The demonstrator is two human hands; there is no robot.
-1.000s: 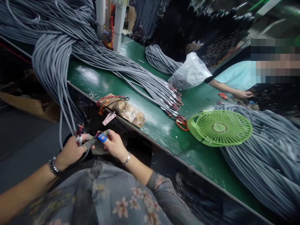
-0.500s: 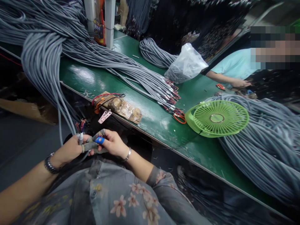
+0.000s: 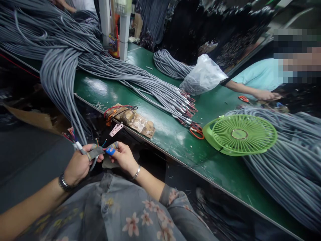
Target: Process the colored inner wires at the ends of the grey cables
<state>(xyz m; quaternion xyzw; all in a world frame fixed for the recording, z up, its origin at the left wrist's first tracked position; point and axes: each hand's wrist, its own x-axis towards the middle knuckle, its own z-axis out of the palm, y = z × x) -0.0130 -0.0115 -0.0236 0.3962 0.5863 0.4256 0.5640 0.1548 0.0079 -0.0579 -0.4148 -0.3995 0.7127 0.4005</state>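
Observation:
My left hand (image 3: 81, 161) is closed around grey cables. From its top juts a cable end (image 3: 78, 146) with a white band and a spray of thin coloured wires (image 3: 71, 134). My right hand (image 3: 123, 157), blue tape on its thumb, pinches thin coloured wires (image 3: 104, 147) that stick out by the left fingertips. Grey wraps cover some fingers of both hands. The held cables seem to belong to the thick grey bundle (image 3: 60, 68) drooping over the table edge, though my left hand hides part of the join.
On the green table (image 3: 170, 144) lie grey cables with stripped ends (image 3: 185, 105), a taped wooden block (image 3: 136, 121) with a pink clip (image 3: 116, 130), a plastic bag (image 3: 204, 75) and a green fan (image 3: 239, 134). Another person's arm (image 3: 250, 90) reaches in at right. A cardboard box (image 3: 31, 117) stands below left.
The fingers have parted slightly, and coloured wires now show between my hands. The banded cable end in my left hand has tilted left. The whole view has shifted a little.

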